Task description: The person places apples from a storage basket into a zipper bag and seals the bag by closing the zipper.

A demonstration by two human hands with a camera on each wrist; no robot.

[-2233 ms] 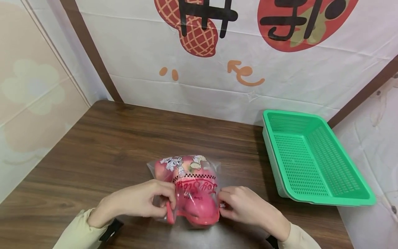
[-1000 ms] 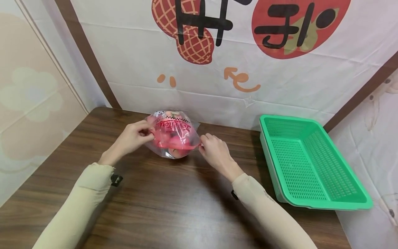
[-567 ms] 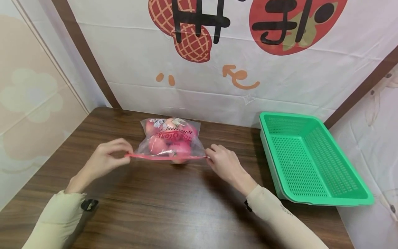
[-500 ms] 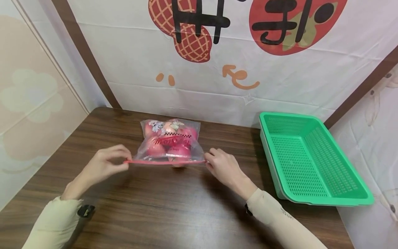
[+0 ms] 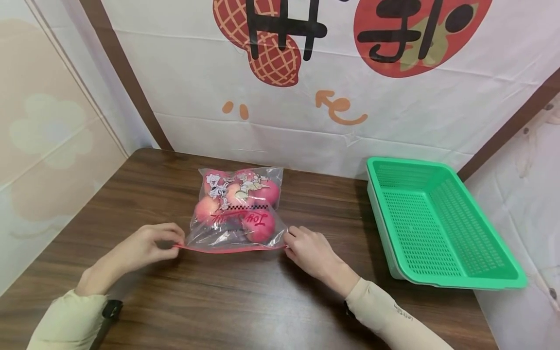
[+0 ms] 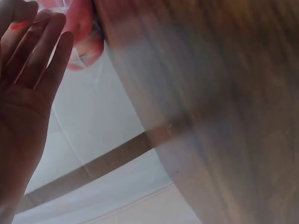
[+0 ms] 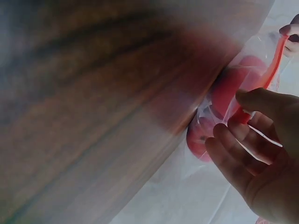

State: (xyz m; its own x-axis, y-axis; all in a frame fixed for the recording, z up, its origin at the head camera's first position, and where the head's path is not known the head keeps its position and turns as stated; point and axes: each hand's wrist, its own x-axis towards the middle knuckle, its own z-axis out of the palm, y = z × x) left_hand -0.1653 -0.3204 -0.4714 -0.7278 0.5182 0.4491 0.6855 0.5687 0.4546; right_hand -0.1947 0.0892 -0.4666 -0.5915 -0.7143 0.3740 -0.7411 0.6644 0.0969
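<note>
A clear zip bag [image 5: 225,236] with a red strip along its mouth and cartoon print lies on the table, holding several red apples [image 5: 260,227]. Its mouth faces me and is drawn out nearly straight between my hands. My left hand [image 5: 153,245] pinches the left end of the red strip between thumb and forefinger. At the right end, my right hand [image 5: 312,255] pinches the strip's corner. In the right wrist view, thumb and fingertips meet on the red strip [image 7: 271,70]. The left wrist view shows the left hand's other fingers extended beside the bagged apples [image 6: 86,49].
A green perforated basket [image 5: 463,279] stands at the right side of the dark wooden table [image 5: 245,311]. Behind the table hangs a printed white cloth [image 5: 188,73], close to the bag's far end.
The bag went from near me toward the table's back. Its mouth was then pulled toward me and spread wide, my left hand moving left. The apples now lie flatter and more spread out.
</note>
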